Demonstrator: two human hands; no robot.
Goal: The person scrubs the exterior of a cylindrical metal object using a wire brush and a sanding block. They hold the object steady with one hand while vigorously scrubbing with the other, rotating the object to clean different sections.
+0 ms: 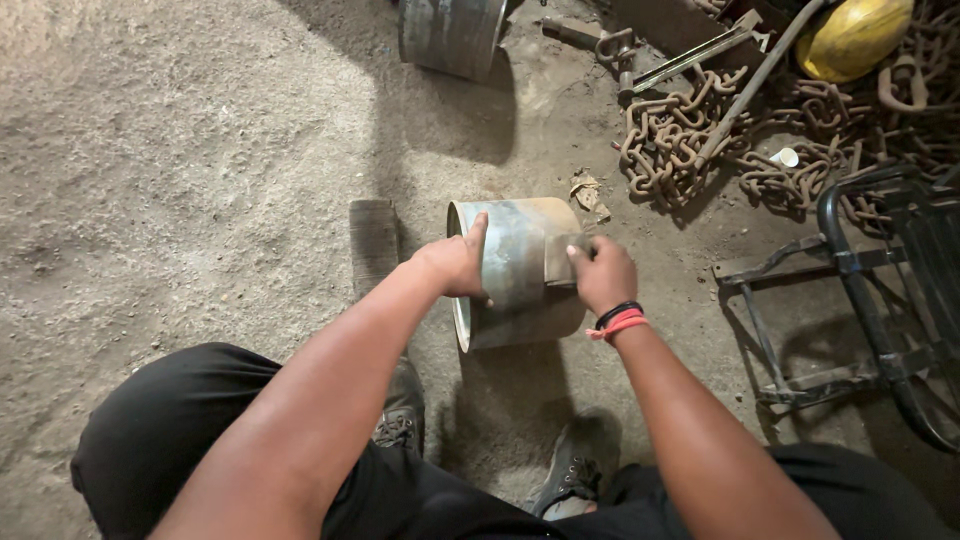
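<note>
Gripping is shared between two hands on one metal cylinder point(520, 275), which lies on its side on the dirt floor point(180, 170) just ahead of the person's knees. On the near rim, the left hand point(455, 265) is clamped with its thumb hooked over the edge. Closed over a small flat piece point(562, 260), grey-brown and pressed against the drum's curved wall, is the right hand point(603, 275); what that piece is cannot be told. One black and one red band point(620, 320) circle the right wrist.

Counted around them: a second cylinder point(452, 35) stands well apart at the top, its upper part cut off by the frame. One short ribbed block point(373, 243) lies just beside the held drum on its left. One heap of rusty chain point(700, 135) fills the upper right, its links too tangled to count, with one long bar point(755, 85) across it. One yellow helmet point(853, 35) sits partly cut off at the top edge. One dark tubular frame point(880, 290) runs out of view on the right. Two shoes point(402, 410) show below, both partly hidden by the arms and black trousers.
</note>
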